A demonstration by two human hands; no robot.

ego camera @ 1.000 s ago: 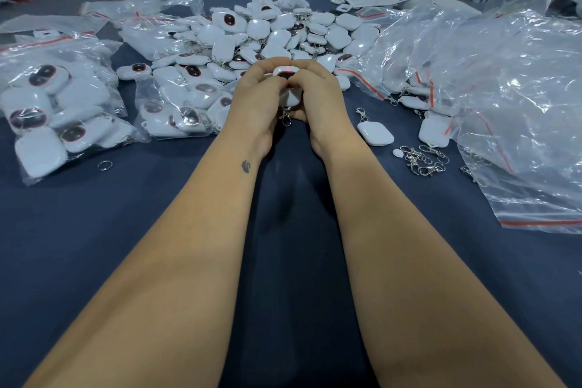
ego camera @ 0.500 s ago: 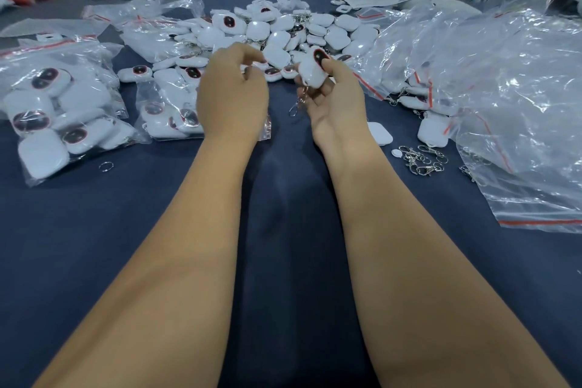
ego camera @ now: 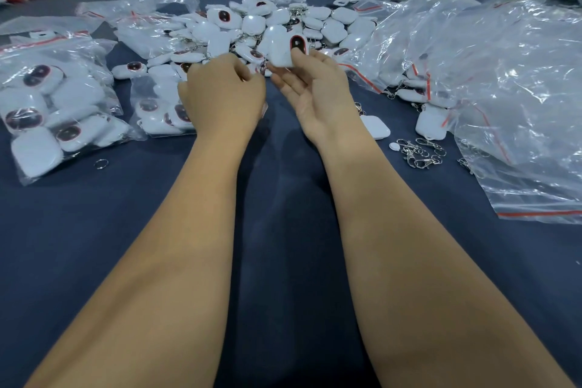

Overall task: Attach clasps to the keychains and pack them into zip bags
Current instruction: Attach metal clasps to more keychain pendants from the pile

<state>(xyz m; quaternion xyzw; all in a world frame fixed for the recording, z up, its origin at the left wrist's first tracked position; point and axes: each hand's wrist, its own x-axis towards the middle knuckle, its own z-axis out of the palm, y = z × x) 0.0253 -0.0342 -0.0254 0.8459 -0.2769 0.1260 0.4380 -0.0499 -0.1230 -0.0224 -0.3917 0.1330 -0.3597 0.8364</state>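
Keychain (ego camera: 288, 49) sits up at twelve o'clock, pinched at its bottom edge by our right hand (ego camera: 318, 94), with the other fingers loosely spread, just in front of the big pile (ego camera: 277, 25). Our left hand (ego camera: 225, 94) is at ten o'clock from it, fingers curled, but we cannot tell if it holds anything. We think the little white case is light, hard and smooth, so it could slip; we should pinch it by its flat sides while the clasps (ego camera: 420, 153) wait at three o'clock.
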